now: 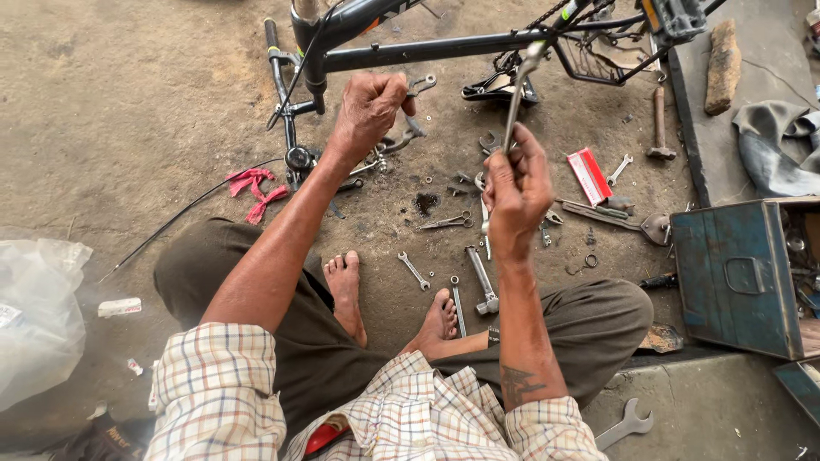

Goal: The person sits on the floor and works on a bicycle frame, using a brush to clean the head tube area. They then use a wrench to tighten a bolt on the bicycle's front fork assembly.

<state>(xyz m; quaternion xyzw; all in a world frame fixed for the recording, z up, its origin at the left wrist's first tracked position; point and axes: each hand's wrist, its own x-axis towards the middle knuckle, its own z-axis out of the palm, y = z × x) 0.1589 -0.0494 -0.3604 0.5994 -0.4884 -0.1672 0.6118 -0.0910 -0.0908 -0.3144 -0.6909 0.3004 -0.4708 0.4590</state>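
Here the right hand [515, 192] is clamped on a long spanner [518, 96], its shaft rising up and slightly right so the head meets the bike frame [427, 49] at the chain end. The left hand [369, 111] is fisted on a small wrench [420, 84] just below the frame's tube, further left. Tools litter the dirt floor [128, 102]; a blue toolbox [739, 277] sits right.

Red-white flat box [589, 175] among floor tools
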